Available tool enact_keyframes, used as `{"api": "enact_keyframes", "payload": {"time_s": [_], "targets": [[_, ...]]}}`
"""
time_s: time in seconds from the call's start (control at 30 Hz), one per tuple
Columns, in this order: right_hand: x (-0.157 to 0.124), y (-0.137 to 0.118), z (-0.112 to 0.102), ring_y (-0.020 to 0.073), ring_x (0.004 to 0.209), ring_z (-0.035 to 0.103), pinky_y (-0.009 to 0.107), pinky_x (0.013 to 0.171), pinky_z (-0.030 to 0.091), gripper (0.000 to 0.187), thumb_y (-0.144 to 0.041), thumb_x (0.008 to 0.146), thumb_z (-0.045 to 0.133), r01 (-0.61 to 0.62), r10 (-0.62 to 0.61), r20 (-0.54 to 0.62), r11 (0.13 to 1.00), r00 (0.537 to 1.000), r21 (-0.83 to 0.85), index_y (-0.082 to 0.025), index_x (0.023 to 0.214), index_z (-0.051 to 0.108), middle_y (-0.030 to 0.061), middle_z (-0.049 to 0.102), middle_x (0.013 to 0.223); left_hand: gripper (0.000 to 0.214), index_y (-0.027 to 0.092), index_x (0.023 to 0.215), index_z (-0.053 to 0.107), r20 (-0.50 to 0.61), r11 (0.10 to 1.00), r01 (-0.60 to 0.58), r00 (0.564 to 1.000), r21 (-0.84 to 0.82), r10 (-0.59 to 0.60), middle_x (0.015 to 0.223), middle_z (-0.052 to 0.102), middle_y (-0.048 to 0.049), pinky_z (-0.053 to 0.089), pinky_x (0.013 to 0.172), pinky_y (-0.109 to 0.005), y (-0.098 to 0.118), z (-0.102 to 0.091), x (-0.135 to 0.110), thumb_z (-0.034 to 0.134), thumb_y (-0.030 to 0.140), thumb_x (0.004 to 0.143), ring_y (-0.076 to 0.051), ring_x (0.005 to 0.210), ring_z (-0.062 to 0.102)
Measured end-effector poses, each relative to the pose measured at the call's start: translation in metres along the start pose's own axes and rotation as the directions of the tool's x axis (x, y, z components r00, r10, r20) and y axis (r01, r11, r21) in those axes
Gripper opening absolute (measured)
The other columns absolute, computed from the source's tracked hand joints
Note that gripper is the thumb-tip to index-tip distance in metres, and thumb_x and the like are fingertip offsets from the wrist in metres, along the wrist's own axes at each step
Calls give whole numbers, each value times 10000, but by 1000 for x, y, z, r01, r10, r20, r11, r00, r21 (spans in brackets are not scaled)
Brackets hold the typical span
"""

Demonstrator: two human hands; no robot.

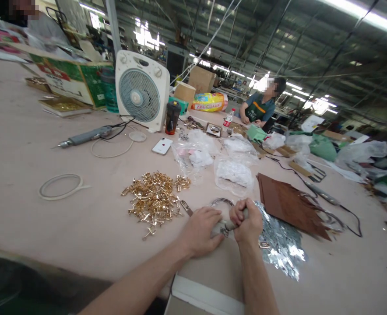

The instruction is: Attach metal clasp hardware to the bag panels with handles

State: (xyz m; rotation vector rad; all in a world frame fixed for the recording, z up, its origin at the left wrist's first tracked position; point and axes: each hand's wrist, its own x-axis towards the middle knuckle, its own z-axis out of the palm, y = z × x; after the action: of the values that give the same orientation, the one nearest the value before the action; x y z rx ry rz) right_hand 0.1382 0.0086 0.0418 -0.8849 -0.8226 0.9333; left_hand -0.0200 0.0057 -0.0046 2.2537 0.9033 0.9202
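My left hand (200,230) and my right hand (247,221) meet near the table's front edge, both closed around a small grey piece (225,226) with a metal fitting between them. A pile of gold metal clasps (154,197) lies just left of my left hand. A heap of shiny silver pieces (280,238) lies under and right of my right hand. Brown leather sheets (287,202) lie beyond the silver heap.
A white fan (142,91), a dark cup (173,117), a white phone (162,145), a grey power tool (83,137), a tape ring (60,186) and clear plastic bags (234,173) lie on the table. Another person (261,107) works at the far end. Cardboard boxes (69,78) stand at the back left.
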Motion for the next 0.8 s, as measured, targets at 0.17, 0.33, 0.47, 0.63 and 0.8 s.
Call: {"api": "enact_keyframes", "payload": {"time_s": [0.17,0.33,0.47,0.63,0.8], "targets": [[4,12,2,58,361,297,174,364,238,396,-468,951,637,-73,73,21,997,997,-16,-202,678,531,-93,359,482,438,205,1280,688,30,1000,-22,999,-4,22,1298,726,-70,435,1141,-449,1,-3,3,752,353,872,-287,1275,579],[8,11,0,52,351,257,170,353,201,386,-479,941,627,-155,155,64,988,986,-11,-206,683,538,-101,337,478,382,215,1246,701,36,1000,-14,999,4,14,1270,734,-48,444,1112,-435,3,-5,4,751,338,887,-270,1255,580],[7,13,-1,64,367,263,187,369,187,405,-504,975,574,-156,173,172,982,970,-108,-211,697,537,-98,338,478,335,249,1209,711,40,1000,-12,999,-5,12,1230,747,-26,434,1116,-431,5,-6,4,753,333,887,-262,1249,583],[-5,13,2,97,451,356,239,446,268,425,-464,1023,531,37,119,352,912,928,-408,-208,685,538,-63,411,518,220,263,1076,710,33,1000,7,999,-28,-6,1204,743,-20,441,1099,-425,5,-7,3,729,264,857,-265,1252,582],[-20,6,6,137,586,473,289,580,356,394,-348,1025,495,379,-12,573,762,819,-525,-212,656,506,-18,506,623,237,237,1059,699,28,1000,19,999,-21,-19,1167,731,-54,462,1061,-428,5,-7,4,680,207,824,-281,1190,606]]}}
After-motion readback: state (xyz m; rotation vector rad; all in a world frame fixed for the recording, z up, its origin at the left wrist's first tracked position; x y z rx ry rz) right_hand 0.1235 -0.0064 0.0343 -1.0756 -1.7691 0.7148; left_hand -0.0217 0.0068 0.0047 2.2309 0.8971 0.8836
